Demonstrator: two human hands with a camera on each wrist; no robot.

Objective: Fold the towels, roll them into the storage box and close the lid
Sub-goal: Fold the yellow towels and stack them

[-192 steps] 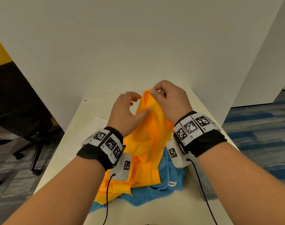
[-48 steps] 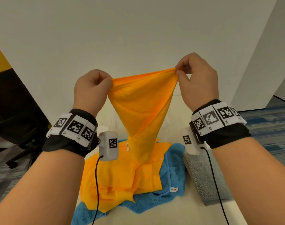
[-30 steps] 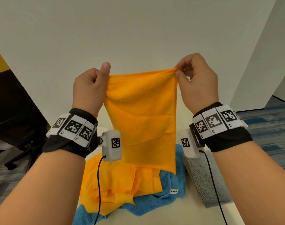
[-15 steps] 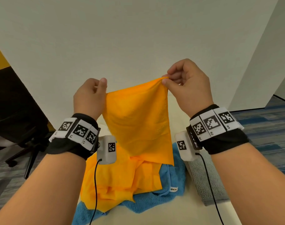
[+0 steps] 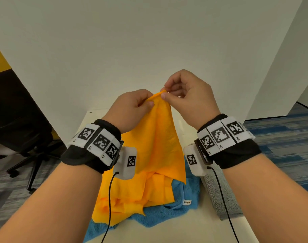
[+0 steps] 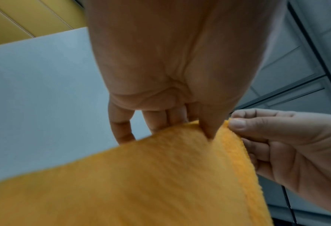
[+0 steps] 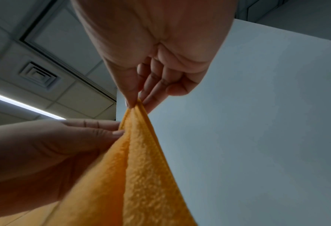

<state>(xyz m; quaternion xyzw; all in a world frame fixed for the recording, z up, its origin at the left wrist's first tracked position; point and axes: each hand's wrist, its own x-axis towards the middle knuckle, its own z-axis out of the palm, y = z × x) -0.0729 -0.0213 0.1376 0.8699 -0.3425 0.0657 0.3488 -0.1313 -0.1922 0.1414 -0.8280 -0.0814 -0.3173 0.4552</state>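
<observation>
An orange towel hangs folded in half above the table. My left hand and right hand pinch its two top corners close together at the peak. In the left wrist view the left hand pinches the orange towel with thumb and fingers, and the right hand sits just beside. The right wrist view shows the right hand nipping the orange towel at its tip. More orange cloth lies heaped on a blue towel. No storage box is visible.
A grey towel lies at the table's right edge under my right wrist. White partition walls stand behind and to the right. A black office chair stands on the floor at left. The cream table shows bare near me.
My hands came together from a wide spread, bringing the towel's two top corners to meet. The flat hanging towel is now doubled over, and both hands sank a little lower.
</observation>
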